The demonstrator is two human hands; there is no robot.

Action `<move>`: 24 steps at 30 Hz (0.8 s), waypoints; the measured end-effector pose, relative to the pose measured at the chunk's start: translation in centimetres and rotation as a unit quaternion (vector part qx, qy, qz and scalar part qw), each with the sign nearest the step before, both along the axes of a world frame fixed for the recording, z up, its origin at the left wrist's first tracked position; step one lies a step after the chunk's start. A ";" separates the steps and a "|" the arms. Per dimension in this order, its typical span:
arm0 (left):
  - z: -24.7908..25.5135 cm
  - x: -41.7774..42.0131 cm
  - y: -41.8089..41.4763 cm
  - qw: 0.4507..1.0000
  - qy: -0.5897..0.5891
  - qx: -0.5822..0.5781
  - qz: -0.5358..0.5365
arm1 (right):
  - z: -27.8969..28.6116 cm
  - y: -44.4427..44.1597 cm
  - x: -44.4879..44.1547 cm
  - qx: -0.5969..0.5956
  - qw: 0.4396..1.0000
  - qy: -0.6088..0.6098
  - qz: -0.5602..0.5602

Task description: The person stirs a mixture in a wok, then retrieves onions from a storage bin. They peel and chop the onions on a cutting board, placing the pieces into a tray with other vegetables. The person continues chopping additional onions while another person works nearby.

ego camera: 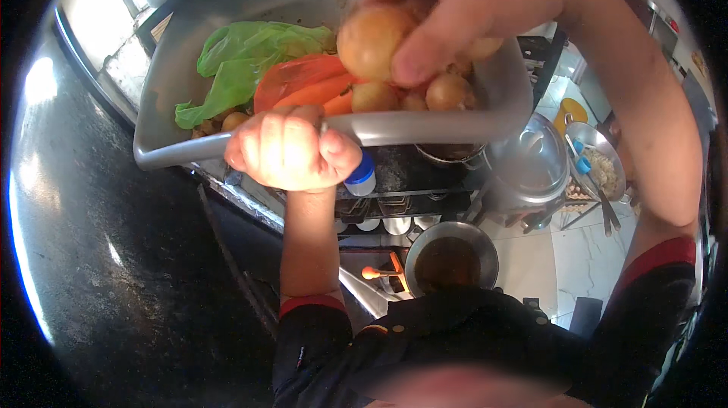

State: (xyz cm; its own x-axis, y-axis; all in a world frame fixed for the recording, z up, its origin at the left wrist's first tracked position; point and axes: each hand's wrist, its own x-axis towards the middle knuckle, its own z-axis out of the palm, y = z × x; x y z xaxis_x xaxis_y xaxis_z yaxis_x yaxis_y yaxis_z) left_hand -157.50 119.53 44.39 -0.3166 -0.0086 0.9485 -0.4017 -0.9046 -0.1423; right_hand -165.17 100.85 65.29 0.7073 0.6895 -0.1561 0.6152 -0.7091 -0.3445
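Observation:
My left hand (290,149) is clenched around the near rim of a deep grey tray (426,128), which tilts toward me. Over its right half my right hand (466,15) grasps a large yellow onion (375,41); the thumb lies on the onion's side and the other fingers are partly hidden behind it. Beneath that hand, more onions (450,91) rest in the tray. Left of them lie carrots (310,92) in a red plastic bag (284,79). A crumpled green plastic bag (256,47) sits further left, with small brown round vegetables (234,120) below it.
A jar with a blue lid (361,172) stands below the tray. Lower down is a pan of dark liquid (446,260). To the right are a large lidded metal pot (532,158) and a bowl of rice (603,172) with utensils. A dark, worn surface (114,226) fills the left.

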 end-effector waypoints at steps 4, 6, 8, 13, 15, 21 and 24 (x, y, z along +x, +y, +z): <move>3.2 1.6 1.6 0.999 0.022 0.028 0.020 | -0.5 -3.4 0.3 0.200 0.969 -0.110 -0.092; 5.5 2.9 2.0 0.999 0.027 0.033 -0.011 | -1.4 -5.4 -0.1 0.326 0.920 -0.152 -0.156; 7.2 3.5 2.8 0.998 0.034 0.037 -0.039 | -4.4 -9.1 0.7 0.445 0.860 -0.163 -0.189; 9.9 4.8 1.3 0.976 0.217 0.032 -0.007 | -11.6 -18.9 -4.2 0.565 0.782 -0.164 -0.204; 10.2 5.7 -0.1 0.971 0.227 0.067 0.035 | -13.9 -21.8 -8.2 0.550 0.784 -0.200 -0.206; 17.6 12.0 -1.6 0.750 0.610 0.228 -0.116 | -20.1 -29.0 -16.2 0.626 0.693 -0.217 -0.284; 18.8 13.3 -8.2 0.540 0.767 0.258 -0.231 | -21.8 -31.9 -19.4 0.629 0.652 -0.238 -0.351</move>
